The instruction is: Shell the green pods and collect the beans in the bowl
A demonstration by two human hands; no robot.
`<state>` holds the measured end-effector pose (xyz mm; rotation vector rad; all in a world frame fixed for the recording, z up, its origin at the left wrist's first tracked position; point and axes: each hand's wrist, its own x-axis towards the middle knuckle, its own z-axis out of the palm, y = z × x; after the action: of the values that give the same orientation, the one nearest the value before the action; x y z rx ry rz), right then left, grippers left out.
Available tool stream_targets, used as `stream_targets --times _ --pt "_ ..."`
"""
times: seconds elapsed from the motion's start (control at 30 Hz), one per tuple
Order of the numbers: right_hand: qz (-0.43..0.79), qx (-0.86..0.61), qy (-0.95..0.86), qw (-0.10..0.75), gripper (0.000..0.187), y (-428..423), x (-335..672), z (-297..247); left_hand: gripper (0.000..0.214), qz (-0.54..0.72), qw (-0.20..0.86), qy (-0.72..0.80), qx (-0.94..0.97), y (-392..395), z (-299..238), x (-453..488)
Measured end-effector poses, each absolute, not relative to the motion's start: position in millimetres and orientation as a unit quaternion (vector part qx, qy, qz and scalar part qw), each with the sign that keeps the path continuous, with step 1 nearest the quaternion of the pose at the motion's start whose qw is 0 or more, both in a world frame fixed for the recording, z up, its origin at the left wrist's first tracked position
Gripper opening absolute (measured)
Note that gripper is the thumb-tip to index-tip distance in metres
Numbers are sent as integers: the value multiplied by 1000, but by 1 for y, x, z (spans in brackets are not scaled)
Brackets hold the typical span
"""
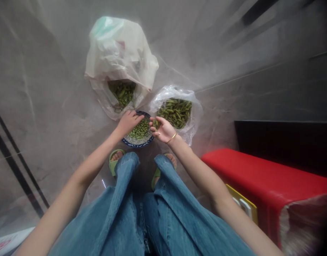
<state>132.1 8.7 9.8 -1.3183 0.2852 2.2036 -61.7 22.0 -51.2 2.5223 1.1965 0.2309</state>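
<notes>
A bowl (138, 145) with a blue patterned rim stands on the floor in front of my feet, with shelled green beans (140, 131) in it. My left hand (129, 123) reaches over the bowl's left side, its fingers stretched out above the far rim with nothing visible in them. At the bowl's right rim my right hand (163, 130) is turned palm up, its fingers curled round a green bean pod (156, 124). Just beyond that hand, a clear plastic bag (196, 106) lies open, full of green pods (176, 112).
Behind the bowl a large white plastic bag (120, 53) gapes towards me, with more green pods and bits (123, 93) inside. A red stool-like object (259, 174) stands on the right, beside a black panel (280, 145). Green slippers (113, 165) are on my feet.
</notes>
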Motion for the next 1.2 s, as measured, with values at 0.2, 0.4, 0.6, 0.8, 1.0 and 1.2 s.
stream_targets --times 0.2,0.4,0.6,0.8,1.0,1.2 --pt "814 -506 2 284 5 -3 128 15 27 49 96 413 904 27 -56 -56" --pt "826 -493 -49 270 35 -3 127 13 28 87 135 440 883 23 -48 -69" --pt "824 -488 -72 280 35 -4 126 8 27 82 145 443 881 22 -50 -76" --pt "734 -586 -182 291 47 -9 123 -2 27 126 121 520 836 14 -47 -75" --pt "752 -574 -191 260 37 -11 117 -6 30 64 193 437 876 16 -50 -71" --pt "741 -586 -197 263 34 -11 120 -7 24 69 220 453 861 25 -48 -67"
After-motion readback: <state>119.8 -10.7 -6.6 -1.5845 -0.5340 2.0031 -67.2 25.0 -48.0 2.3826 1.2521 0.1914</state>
